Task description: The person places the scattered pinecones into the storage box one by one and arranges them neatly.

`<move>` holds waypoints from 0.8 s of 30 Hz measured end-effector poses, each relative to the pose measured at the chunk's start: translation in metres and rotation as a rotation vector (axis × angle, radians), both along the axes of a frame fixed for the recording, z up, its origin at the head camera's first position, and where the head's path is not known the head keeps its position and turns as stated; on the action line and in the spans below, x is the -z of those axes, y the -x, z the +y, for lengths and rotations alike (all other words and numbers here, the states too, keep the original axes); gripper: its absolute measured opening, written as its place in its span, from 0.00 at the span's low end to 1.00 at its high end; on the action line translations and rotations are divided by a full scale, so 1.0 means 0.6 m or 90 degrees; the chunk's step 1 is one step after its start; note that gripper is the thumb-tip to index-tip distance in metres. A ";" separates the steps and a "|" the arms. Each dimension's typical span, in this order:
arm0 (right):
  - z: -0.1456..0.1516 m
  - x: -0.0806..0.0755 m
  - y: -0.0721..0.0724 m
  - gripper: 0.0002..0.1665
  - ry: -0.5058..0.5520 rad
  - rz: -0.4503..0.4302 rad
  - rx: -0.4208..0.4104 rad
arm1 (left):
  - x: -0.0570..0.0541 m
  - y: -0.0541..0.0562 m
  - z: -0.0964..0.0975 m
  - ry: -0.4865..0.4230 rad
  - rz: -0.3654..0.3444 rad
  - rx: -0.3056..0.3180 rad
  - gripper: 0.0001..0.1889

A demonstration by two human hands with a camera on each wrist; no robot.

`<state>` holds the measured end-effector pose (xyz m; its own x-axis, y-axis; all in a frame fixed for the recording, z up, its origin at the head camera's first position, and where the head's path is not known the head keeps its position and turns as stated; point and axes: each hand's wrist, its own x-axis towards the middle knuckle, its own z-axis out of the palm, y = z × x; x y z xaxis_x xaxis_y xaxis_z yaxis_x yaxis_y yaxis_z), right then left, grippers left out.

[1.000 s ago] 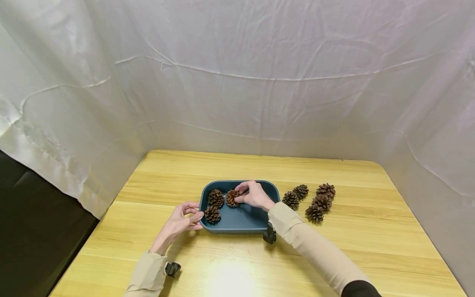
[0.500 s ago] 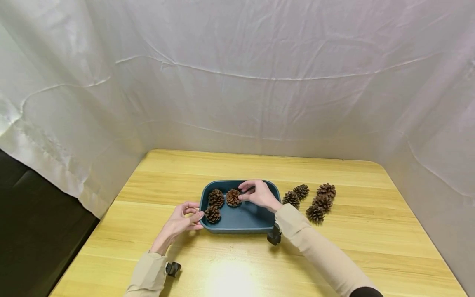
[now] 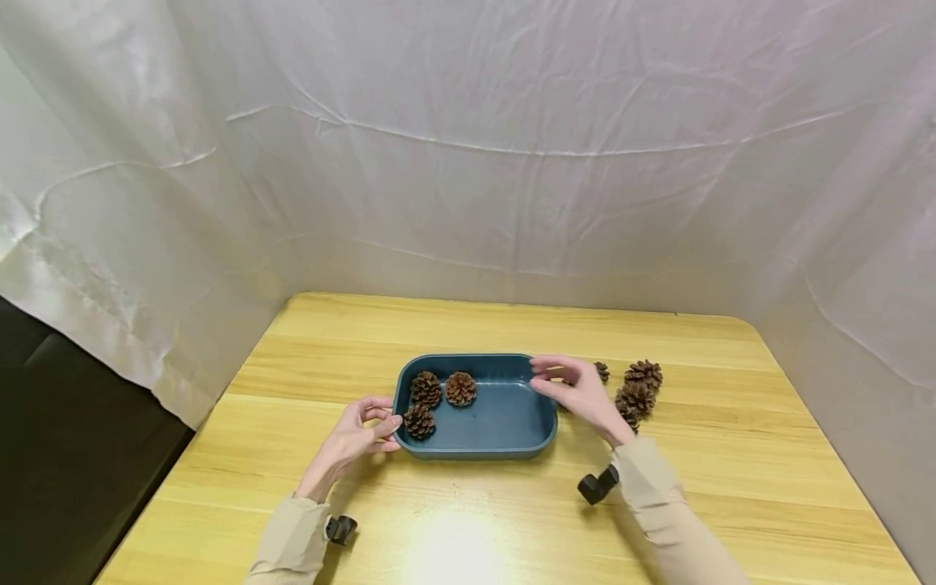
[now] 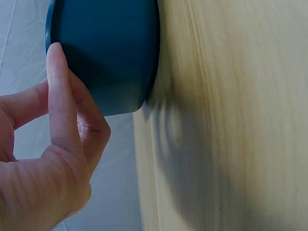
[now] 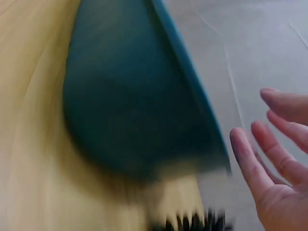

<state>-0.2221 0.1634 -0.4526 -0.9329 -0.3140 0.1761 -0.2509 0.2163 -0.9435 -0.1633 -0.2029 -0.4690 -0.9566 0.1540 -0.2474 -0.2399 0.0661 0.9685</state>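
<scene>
A dark teal rectangular tray [image 3: 504,418] with rounded corners stands on the table. At its left end lie three brown pine cones: one at the back [image 3: 426,390], one in front of it [image 3: 419,422], and one to the right [image 3: 461,389]. My left hand [image 3: 351,435] grips the tray's left end, thumb on the rim [image 4: 55,48] and fingers against the outer wall. Over the tray's right rim is my right hand [image 3: 578,392], its fingers spread and holding nothing. The right wrist view shows its fingers [image 5: 250,163] apart from the wall.
Right of the tray, several more pine cones [image 3: 643,375] lie on the wooden table [image 3: 731,455], some partly hidden behind my right hand. Dark cone tips [image 5: 192,222] show at the bottom of the right wrist view. Pale curtains [image 3: 512,203] hang round the table.
My right hand has let go of the pine cone in the tray and moved right, to the tray's right rim. That cone stays in place. The left hand keeps its hold.
</scene>
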 end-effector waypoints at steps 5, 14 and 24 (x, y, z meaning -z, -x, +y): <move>0.065 0.025 -0.015 0.23 0.060 0.071 0.101 | -0.001 0.000 0.000 0.000 0.004 0.000 0.24; 0.151 0.061 -0.045 0.22 0.161 0.074 0.258 | -0.002 0.000 -0.002 0.014 0.003 -0.004 0.24; 0.192 0.091 -0.072 0.28 0.317 -0.068 0.238 | -0.001 0.000 -0.001 0.012 0.003 0.001 0.24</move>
